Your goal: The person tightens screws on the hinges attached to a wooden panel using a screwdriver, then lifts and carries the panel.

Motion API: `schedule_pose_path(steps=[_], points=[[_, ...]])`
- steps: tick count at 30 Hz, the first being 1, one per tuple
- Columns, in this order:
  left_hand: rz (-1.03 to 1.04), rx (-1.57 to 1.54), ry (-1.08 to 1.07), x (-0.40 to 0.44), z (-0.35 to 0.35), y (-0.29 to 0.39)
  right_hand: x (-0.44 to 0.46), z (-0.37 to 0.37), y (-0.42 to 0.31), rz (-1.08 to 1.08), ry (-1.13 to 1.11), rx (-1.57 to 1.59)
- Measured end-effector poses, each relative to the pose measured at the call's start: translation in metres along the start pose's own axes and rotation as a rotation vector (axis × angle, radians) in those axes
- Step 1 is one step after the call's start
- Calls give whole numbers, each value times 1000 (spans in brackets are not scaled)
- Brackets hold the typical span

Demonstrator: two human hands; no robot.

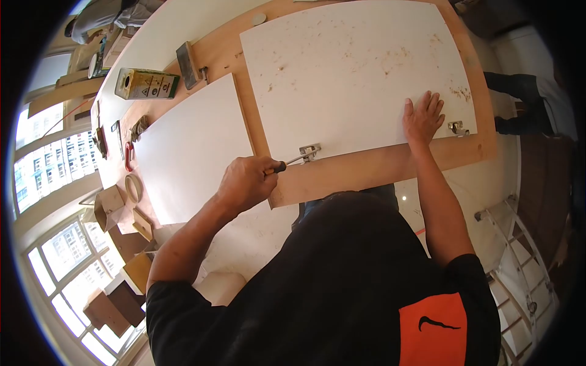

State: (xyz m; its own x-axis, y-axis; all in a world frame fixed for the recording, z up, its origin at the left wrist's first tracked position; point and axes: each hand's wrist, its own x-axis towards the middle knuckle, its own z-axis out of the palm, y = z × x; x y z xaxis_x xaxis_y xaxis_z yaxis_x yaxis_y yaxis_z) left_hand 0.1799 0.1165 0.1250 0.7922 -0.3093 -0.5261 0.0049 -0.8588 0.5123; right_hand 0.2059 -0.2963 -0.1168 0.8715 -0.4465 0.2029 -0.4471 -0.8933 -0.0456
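Gripping a screwdriver (281, 166) in a curled fist, left hand (246, 182) is sitting nearest, just left of one hinge (309, 152); shaft is pointing rightward to it. Right hand (422, 119), flat, holding nothing, is resting on the white board (351, 91) near the second hinge (456, 128).

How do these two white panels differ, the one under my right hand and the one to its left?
The right panel is dotted with brown specks, while the left panel looks clean. The right panel has two metal hinges along its near edge; none show on the left panel. The right panel also looks larger in this view than the left panel, which your left forearm may partly cover. Both are white-faced and lie flat.
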Motion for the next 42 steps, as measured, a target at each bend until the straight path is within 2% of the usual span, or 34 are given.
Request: schedule_pose_path(steps=[13, 22, 25, 28, 31, 34, 37, 40, 42], points=[[-48, -25, -36, 5, -15, -7, 0, -9, -7, 64, -18, -10], [15, -90, -45, 12, -15, -13, 1, -11, -8, 82, -27, 11], [-135, -64, -133, 11, -22, 0, 0, -9, -7, 74, -5, 6], [-124, -193, -118, 11, -10, -15, 0, -8, -7, 76, -11, -10], [-547, -534, -229, 14, -18, 1, -1, -8, -7, 71, 9, -1], [-594, -584, -258, 15, -20, 16, 0, -9, -7, 82, 6, 3], [-618, -544, -325, 20, -23, 33, 1, -8, -6, 84, 6, 9], [-204, 28, -239, 27, -8, 26, 0, -11, -6, 67, 34, 16], [-152, 185, -260, 27, -9, 41, 0, -13, -7, 68, 17, 2]])
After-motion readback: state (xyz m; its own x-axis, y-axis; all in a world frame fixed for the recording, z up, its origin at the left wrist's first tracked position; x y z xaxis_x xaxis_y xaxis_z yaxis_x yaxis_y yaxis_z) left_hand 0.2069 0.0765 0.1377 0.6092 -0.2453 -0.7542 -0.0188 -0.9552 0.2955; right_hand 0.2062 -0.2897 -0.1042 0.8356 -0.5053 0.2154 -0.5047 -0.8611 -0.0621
